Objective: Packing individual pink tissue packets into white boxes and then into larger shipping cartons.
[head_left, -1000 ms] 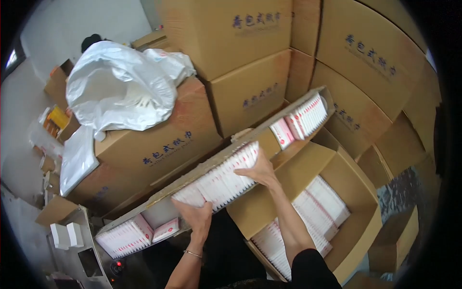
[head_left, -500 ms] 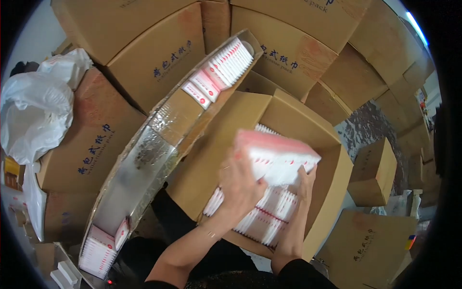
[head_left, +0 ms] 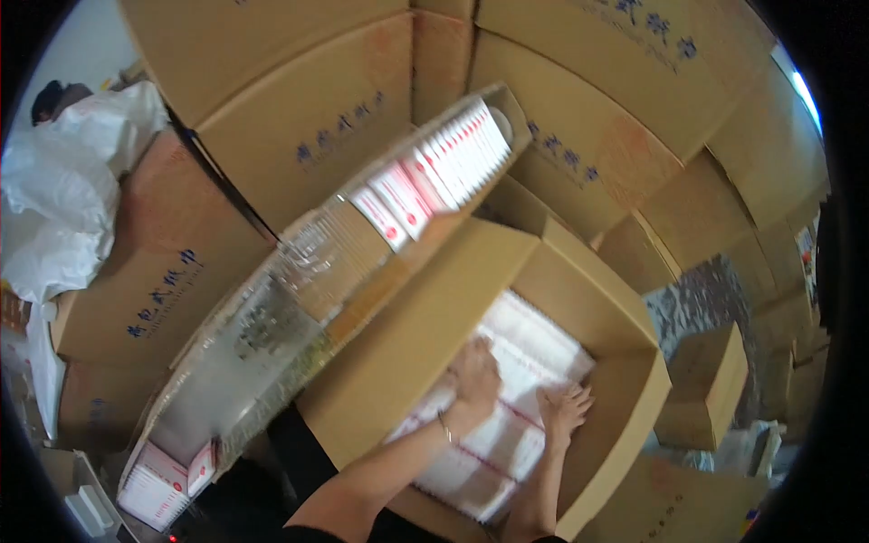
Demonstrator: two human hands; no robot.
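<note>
Rows of white tissue packs point(head_left: 516, 436) with red marks line the inside of a large open cardboard carton point(head_left: 617, 452). My right hand point(head_left: 563, 409) lies on the packs near the carton's right wall, its fingers spread. To its left, my left hand point(head_left: 477, 376) is down on the packs too; its fingers are smeared by motion and partly hidden, so I cannot make out their pose. A long tray point(head_left: 206, 385) wrapped in clear film slants beside the carton. At its far end stands a row of tissue packs point(head_left: 457, 156), and a smaller group point(head_left: 156, 486) sits at its near end.
Big printed cardboard cartons point(head_left: 330, 136) are stacked along the back. At the left, a white plastic bag point(head_left: 63, 199) rests by another carton point(head_left: 172, 226). A smaller open carton point(head_left: 701, 385) stands to the right on the floor.
The bundle of tissue packs with a pink side, held between both hands above the carton, has gone down inside. My hands are now lower, resting on the packs. The view has shifted somewhat.
</note>
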